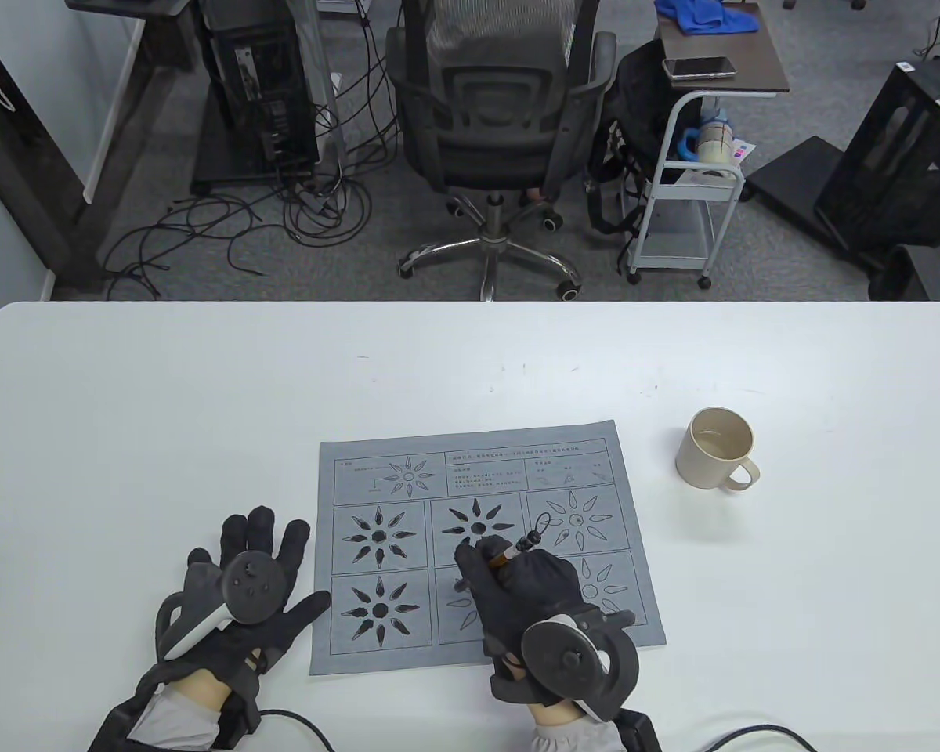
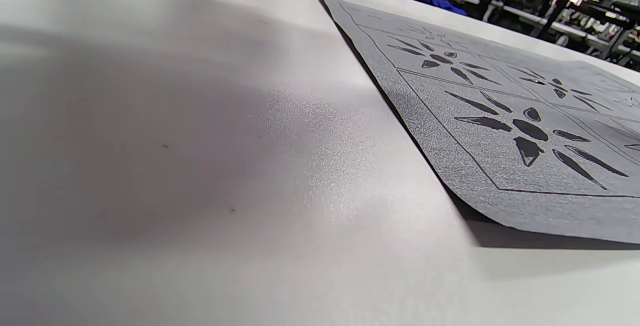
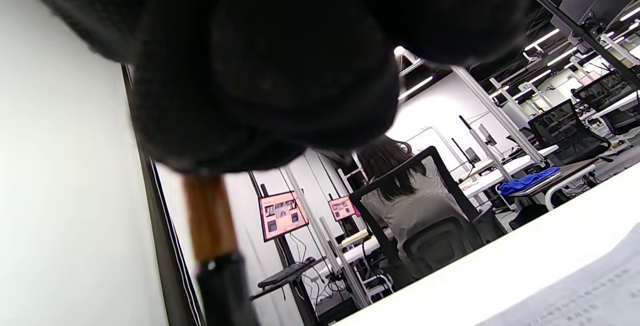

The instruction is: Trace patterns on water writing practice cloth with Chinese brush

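Note:
A grey water writing cloth lies on the white table, printed with flower patterns in boxes. The left boxes and the upper middle box show dark filled petals; it also shows in the left wrist view. My right hand grips a brown-handled brush over the middle boxes; the brush tip is hidden under the fingers. The brush shaft shows in the right wrist view. My left hand rests flat on the table beside the cloth's left edge, fingers spread, holding nothing.
A beige cup stands on the table to the right of the cloth. Beyond the table's far edge stand an office chair and a small white cart.

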Demonstrator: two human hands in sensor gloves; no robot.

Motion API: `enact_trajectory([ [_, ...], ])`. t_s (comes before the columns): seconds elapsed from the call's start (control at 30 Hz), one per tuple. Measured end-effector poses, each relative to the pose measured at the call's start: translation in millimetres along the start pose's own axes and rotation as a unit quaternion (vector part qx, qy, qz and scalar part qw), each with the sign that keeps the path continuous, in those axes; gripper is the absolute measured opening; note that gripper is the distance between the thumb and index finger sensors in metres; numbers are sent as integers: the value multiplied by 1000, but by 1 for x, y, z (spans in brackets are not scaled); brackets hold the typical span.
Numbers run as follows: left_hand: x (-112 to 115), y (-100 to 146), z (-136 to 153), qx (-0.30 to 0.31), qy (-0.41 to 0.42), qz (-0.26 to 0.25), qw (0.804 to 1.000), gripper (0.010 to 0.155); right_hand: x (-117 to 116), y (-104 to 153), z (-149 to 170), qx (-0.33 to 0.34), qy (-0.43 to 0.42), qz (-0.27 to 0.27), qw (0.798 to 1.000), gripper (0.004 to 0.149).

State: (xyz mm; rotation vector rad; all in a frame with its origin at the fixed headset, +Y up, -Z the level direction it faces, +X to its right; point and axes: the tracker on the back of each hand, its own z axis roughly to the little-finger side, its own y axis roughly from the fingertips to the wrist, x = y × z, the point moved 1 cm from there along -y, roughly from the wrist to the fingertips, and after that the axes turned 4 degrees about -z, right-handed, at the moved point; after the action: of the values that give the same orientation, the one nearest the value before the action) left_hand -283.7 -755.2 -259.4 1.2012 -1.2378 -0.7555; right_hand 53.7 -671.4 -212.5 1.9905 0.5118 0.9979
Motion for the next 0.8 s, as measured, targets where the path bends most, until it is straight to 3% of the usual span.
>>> enact_trajectory([
  [0.8, 10, -9, 2, -24, -12, 21, 999, 83, -18, 6, -4, 19, 34, -35, 999, 42],
])
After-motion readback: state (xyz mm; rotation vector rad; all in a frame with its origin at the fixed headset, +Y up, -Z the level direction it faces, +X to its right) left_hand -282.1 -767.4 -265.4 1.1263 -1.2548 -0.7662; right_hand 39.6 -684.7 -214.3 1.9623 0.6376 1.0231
